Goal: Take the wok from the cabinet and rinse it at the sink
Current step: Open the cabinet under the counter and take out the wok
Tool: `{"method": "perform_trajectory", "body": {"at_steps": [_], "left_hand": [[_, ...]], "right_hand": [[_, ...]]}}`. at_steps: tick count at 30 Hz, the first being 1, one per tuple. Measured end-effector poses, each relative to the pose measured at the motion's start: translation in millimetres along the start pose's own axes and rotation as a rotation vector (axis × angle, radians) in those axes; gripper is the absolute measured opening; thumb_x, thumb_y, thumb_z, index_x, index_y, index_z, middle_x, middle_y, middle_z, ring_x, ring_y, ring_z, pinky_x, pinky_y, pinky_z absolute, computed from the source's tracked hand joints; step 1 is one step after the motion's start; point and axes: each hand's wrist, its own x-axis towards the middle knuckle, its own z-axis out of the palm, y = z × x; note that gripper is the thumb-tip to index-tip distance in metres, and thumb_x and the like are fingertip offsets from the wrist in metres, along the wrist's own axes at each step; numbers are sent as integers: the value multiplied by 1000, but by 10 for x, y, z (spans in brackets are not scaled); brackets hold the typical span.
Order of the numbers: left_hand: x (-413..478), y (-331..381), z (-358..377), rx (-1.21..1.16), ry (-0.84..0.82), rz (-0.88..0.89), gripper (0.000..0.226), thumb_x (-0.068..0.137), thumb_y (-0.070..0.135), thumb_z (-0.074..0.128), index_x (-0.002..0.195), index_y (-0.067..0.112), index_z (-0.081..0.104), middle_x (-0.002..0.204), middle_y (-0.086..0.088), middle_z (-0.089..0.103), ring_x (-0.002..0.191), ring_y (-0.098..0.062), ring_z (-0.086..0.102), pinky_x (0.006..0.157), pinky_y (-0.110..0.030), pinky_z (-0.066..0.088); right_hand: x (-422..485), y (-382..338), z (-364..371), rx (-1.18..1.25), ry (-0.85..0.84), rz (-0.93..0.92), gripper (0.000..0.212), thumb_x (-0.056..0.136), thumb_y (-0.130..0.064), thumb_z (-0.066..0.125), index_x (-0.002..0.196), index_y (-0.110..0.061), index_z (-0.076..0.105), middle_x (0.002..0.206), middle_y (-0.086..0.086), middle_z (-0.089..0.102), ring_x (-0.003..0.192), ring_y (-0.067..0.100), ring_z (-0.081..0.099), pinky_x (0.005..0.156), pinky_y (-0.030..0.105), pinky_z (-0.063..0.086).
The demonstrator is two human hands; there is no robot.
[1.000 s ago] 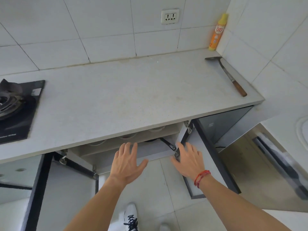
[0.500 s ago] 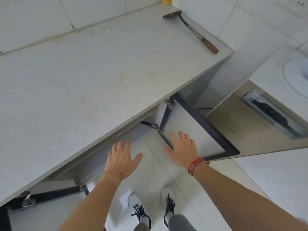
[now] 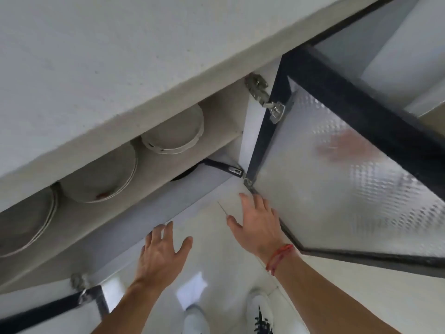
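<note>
Reach step: both hands, left hand (image 3: 160, 251) and right hand (image 3: 256, 224), spread wide and empty below the open cabinet door (image 3: 337, 169); wok (image 3: 184, 175) on lower shelf, handle (image 3: 222, 167) protruding, likely next grasp point.

Cabinet shelf (image 3: 192, 150) carries 3 stacks of white bowls (image 3: 101, 174) side by side w/ dark wok handle (image 3: 222, 167) below.

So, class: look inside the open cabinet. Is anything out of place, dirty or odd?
One oddity: the middle bowl on the shelf has a reddish smear near its rim, like leftover residue. The wok handle pokes out toward the door hinge side.
</note>
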Motion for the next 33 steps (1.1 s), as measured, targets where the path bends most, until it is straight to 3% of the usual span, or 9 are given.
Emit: {"method": "perform_trajectory", "body": {"at_steps": [6, 11, 17, 24, 28, 33], "left_hand": [[990, -292, 997, -127, 51, -123, 73, 95, 57, 44, 154, 16, 28, 157, -7, 30, 144, -26, 27, 112, -43, 35], [1713, -502, 1369, -171, 160, -140, 73, 96, 55, 45, 154, 15, 28, 157, -7, 31, 143, -25, 27, 111, -42, 33], [2555, -794, 1460, -277, 317, -185, 70, 95, 52, 48, 153, 16, 30, 155, -9, 31, 139, -29, 33, 108, -45, 34], [3167, -1180, 1512, -398, 505, -249, 67, 95, 45, 54, 149, 10, 37, 150, -19, 38, 137, -37, 34, 111, -42, 29], [3247, -1281, 1466, -414, 525, -259, 65, 97, 46, 51, 151, 14, 34, 154, -13, 35, 140, -33, 33, 111, -39, 28], [3307, -1323, 1406, -420, 533, -214, 61, 99, 44, 47, 151, 16, 35, 152, -16, 37, 139, -33, 35, 111, -39, 29]], "right_hand": [[787, 329, 1124, 34, 53, -34, 66, 91, -56, 49, 146, -21, 36, 141, 7, 46, 129, 29, 41, 101, 42, 36], [1427, 438, 1692, -14, 77, -93, 69, 90, -59, 45, 147, -23, 30, 143, 6, 42, 131, 28, 37, 104, 41, 32], [2283, 380, 2160, -105, 133, -175, 69, 90, -58, 45, 147, -20, 30, 141, 11, 43, 132, 31, 37, 106, 44, 32], [2996, 229, 2447, -287, 265, -264, 62, 84, -46, 57, 134, -13, 42, 126, 17, 52, 119, 36, 45, 99, 46, 35], [3275, 47, 2474, -291, 242, -250, 57, 81, -41, 62, 127, -12, 44, 125, 18, 54, 116, 37, 49, 96, 45, 39], [3449, -111, 2536, -292, 187, -216, 58, 81, -36, 62, 131, -15, 40, 121, 19, 57, 112, 39, 54, 90, 43, 43]]}}
